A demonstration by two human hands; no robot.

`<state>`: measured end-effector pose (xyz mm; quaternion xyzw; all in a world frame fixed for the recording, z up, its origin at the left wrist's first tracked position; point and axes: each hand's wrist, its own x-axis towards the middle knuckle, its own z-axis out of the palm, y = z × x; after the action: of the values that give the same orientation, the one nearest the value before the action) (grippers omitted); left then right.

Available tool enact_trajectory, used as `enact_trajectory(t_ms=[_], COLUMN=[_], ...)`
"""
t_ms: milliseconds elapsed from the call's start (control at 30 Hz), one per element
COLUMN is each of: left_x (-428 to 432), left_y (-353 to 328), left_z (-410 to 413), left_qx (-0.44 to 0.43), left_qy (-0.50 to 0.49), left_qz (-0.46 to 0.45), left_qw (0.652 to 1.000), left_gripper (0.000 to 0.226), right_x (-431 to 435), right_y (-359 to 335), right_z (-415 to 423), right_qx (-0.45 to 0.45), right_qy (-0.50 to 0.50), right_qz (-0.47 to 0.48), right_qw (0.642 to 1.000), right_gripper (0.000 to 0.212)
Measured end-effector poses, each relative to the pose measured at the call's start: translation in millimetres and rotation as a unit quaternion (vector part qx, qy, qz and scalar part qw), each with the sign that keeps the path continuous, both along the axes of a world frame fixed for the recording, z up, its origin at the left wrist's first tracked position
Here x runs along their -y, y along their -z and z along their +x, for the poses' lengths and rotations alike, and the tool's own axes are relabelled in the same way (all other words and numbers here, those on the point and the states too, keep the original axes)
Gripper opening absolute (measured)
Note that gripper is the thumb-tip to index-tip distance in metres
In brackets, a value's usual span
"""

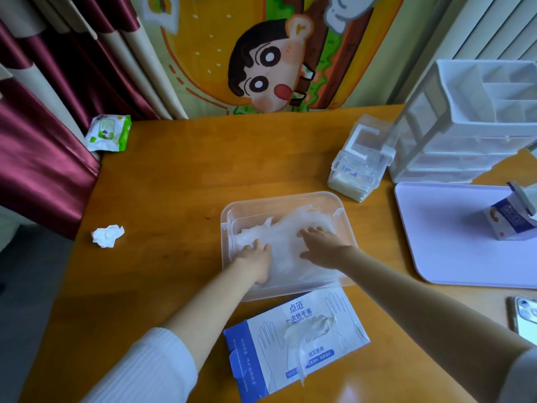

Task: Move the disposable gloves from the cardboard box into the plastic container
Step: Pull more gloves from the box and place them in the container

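A clear plastic container (229,216) sits at the middle of the wooden table and holds a heap of thin see-through disposable gloves (286,225). My left hand (257,260) lies flat on the left part of the heap, fingers spread. My right hand (319,242) presses flat on the right part, fingers straight. The white and blue cardboard glove box (261,344) lies just in front of the container, its torn top opening showing some plastic film (312,330).
A crumpled tissue (107,235) lies at the left, a wet-wipe pack (109,132) at the far left edge. Right of the container stand a small clear lidded box (360,161), a white drawer organiser (470,123), a white tray (441,228) bearing a small carton (511,219), and a phone (524,318).
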<state>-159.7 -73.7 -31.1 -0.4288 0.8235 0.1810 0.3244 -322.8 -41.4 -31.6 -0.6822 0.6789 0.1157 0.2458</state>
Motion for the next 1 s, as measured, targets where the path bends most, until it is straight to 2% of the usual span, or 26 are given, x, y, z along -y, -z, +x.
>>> enact_trajectory(t_ms=[67,133,200,267,333,433,500,567,633,733,833,900,1000], left_x=[0.8,-1.8,-8.7,-23.3,-44.1,-78.1,-92.4,-104.9,-112.4,-115.1,-118.1,-120.3,-119.3], left_y=[-14.2,-30.0,-43.5,-55.8,-64.7,-68.6,-58.4,-51.5,-38.4,-20.8,-12.8,-9.3,-6.2], left_z=[2.2,3.8,4.1,4.8,7.0,13.2,16.9,19.8,26.2,34.9,43.9,47.9,51.0], left_qx=[-0.064,-0.149,-0.255,-0.354,-0.420,-0.453,-0.445,-0.394,-0.316,-0.171,-0.100,-0.092,-0.090], left_qy=[-0.032,-0.044,-0.060,-0.049,-0.022,0.073,0.154,0.162,0.141,0.150,0.135,0.123,0.096], left_qz=[0.007,-0.038,-0.093,-0.150,-0.171,-0.154,-0.149,-0.100,-0.084,-0.067,-0.015,-0.012,-0.006], left_qw=[0.997,0.987,0.961,0.922,0.891,0.875,0.869,0.899,0.934,0.972,0.986,0.988,0.991], left_gripper=[0.060,0.057,0.049,0.037,0.030,0.022,0.019,0.016,0.027,0.057,0.097,0.107,0.107], right_x=[-7.5,-21.8,-41.2,-64.7,-88.5,-121.8,-137.3,-148.0,-150.9,-146.5,-140.5,-138.5,-141.1], right_y=[-13.9,-26.9,-35.8,-41.2,-41.4,-29.5,-17.4,-5.6,1.6,3.1,1.5,-1.8,-8.6], right_z=[0.2,3.2,6.8,10.2,13.2,13.2,11.6,11.1,13.4,23.5,31.9,34.0,33.1], right_qx=[0.056,0.110,0.172,0.211,0.229,0.244,0.225,0.159,0.094,0.084,0.072,0.086,0.111], right_qy=[0.025,0.044,0.048,0.024,-0.013,-0.074,-0.104,-0.123,-0.124,-0.072,-0.013,0.034,0.069], right_qz=[-0.066,-0.163,-0.267,-0.332,-0.342,-0.313,-0.256,-0.156,-0.079,-0.091,-0.104,-0.107,-0.123], right_qw=[0.996,0.980,0.947,0.919,0.911,0.915,0.935,0.967,0.985,0.990,0.992,0.990,0.984], right_gripper=[0.044,0.035,0.025,0.019,0.015,0.009,0.017,0.037,0.046,0.031,0.026,0.024,0.023])
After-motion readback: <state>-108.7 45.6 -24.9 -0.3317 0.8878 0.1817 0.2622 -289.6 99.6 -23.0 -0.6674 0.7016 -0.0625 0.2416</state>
